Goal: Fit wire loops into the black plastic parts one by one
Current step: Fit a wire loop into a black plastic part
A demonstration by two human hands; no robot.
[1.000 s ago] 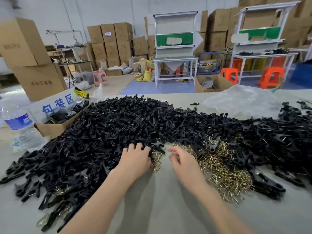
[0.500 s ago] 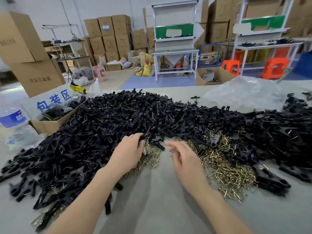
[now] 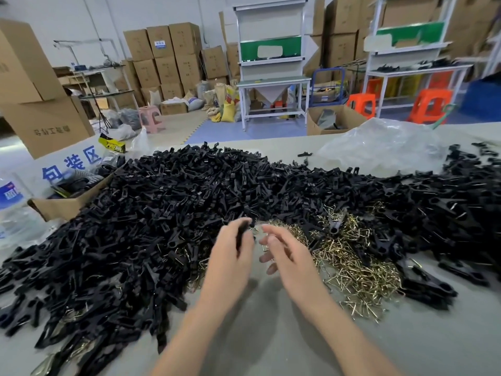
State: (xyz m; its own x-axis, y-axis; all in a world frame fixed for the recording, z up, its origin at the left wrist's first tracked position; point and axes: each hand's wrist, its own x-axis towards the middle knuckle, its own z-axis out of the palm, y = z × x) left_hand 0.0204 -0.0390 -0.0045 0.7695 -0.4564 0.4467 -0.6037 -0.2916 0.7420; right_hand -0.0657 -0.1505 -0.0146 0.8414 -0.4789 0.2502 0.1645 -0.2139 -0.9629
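The broad grey-green work table (image 3: 271, 337) is carrying a sprawling heap of black plastic clip parts (image 3: 173, 202), and that heap is serving as the landmark here. Tucked against the heap's near right edge, a smaller pile of brass-coloured bent wire loops (image 3: 355, 264) is lying spread on the table. Half a second ago both hands were reaching down, the left one into the heap's front edge and the right one into the loops. Now they are hovering together just in front of the heap, clear of both piles. The left hand (image 3: 230, 259) is curling its fingers and thumb round one slim black plastic part (image 3: 242, 234), holding it up on end. The right hand (image 3: 288, 256) is closing in just beside it with fingers loosely bent. Motion blur is hiding its fingertips, so whether it is pinching a loop cannot be told. This is suggesting that picking is over for this piece and the fitting step is starting: a loop probably needs seating in the held part. The rest of the heap is still waiting.
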